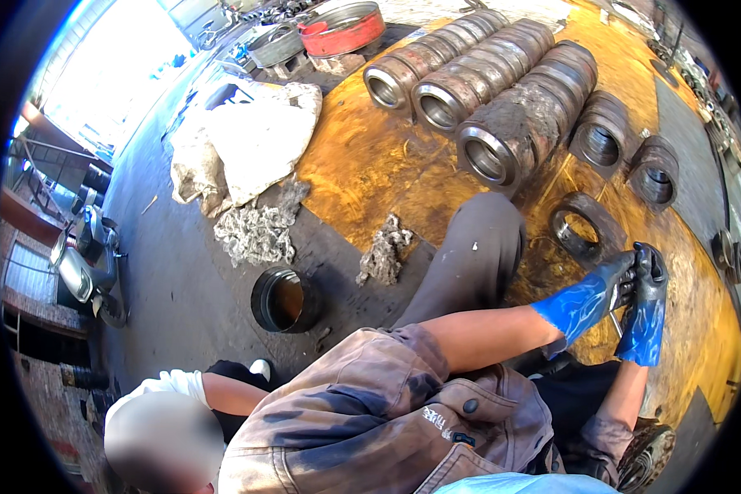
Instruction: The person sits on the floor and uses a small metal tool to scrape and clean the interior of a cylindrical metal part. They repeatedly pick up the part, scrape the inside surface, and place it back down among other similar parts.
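**Kid:** What were the two hands doing?

**Helper:** Both wore blue gloves with dark fingers. The left hand point(613, 288) and the right hand point(646, 284) met just below the loose metal ring point(583, 229) that lay flat on the yellow board point(370, 165). The left fingers point(626, 276) were curled in, and so were the right fingers point(652, 262). The two gloves were touching each other.

**Kid:** Did they hold something?

**Helper:** A thin, pale bit point(615, 323) stuck out under the gloves, but it was too small for me to tell what it was, or which hand had it.

**Kid:** Where was the ring?

**Helper:** It lay alone, just above the gloves and beside a bent knee in grey trousers point(477, 247).

**Kid:** What else was near the ring?

**Helper:** Above it, three long rows of rusty rings point(486, 82) lay side by side. To the right of those rows were two shorter stacks point(626, 152). Well left of the ring, off the board, a dark round tube point(286, 300) stood on the grey floor point(181, 272), with clumps of grey rags point(259, 230) near it. Further up from the rags sat a dirty white sack point(247, 140). Far above the ring was a red drum point(342, 29).

**Kid:** Was anyone else there?

**Helper:** Yes, another person in a white shirt point(169, 387) was low down, far left of the ring, close to the tube
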Motion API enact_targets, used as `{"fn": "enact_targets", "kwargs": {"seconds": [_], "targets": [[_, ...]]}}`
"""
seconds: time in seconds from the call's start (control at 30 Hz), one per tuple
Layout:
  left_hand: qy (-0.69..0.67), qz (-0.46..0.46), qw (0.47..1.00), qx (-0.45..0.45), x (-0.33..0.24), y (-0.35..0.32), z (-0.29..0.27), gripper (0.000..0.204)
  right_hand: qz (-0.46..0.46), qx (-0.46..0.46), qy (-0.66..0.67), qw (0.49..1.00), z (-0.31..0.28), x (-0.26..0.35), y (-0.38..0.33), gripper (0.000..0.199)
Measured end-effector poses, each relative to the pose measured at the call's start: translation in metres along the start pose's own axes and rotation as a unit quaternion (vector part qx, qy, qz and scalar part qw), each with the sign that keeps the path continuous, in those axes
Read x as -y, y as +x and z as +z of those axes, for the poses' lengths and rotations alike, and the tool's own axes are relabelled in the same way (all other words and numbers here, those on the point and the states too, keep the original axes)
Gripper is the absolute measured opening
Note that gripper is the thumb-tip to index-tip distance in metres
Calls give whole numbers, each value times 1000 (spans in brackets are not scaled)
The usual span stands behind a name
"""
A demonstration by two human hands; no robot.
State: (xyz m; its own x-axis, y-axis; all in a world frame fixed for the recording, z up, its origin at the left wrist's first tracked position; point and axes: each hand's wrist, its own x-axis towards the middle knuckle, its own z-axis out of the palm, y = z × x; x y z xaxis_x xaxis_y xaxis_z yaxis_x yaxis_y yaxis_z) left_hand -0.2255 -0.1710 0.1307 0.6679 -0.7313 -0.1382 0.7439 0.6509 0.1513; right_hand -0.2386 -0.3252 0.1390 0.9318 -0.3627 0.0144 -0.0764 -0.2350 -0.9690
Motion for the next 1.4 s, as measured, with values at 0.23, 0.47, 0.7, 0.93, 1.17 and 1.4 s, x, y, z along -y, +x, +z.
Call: {"fn": "enact_targets", "kwargs": {"seconds": [0.23, 0.47, 0.7, 0.93, 1.17, 1.4], "targets": [[38, -50, 996, -59, -5, -1, 11, 23, -41, -10, -8, 999, -2, -5, 4, 36], [20, -35, 999, -20, -3, 0, 7, 24, -71, -31, -23, 997, -1, -11, 7, 35], [41, -32, 999, -14, -17, 4, 4, 21, -85, -15, -11, 996, -6, -17, 12, 40], [148, 79, 975, 145, -29, -59, 32, 28, -162, 45, -16, 986, 8, -28, 4, 40], [218, 56, 956, 187, -52, -133, 79, 46, -89, 152, 145, 974, -17, -51, 22, 41], [188, 43, 964, 185, -32, -64, 56, 35, -92, 64, 149, 982, 15, 39, -39, 32]]}}
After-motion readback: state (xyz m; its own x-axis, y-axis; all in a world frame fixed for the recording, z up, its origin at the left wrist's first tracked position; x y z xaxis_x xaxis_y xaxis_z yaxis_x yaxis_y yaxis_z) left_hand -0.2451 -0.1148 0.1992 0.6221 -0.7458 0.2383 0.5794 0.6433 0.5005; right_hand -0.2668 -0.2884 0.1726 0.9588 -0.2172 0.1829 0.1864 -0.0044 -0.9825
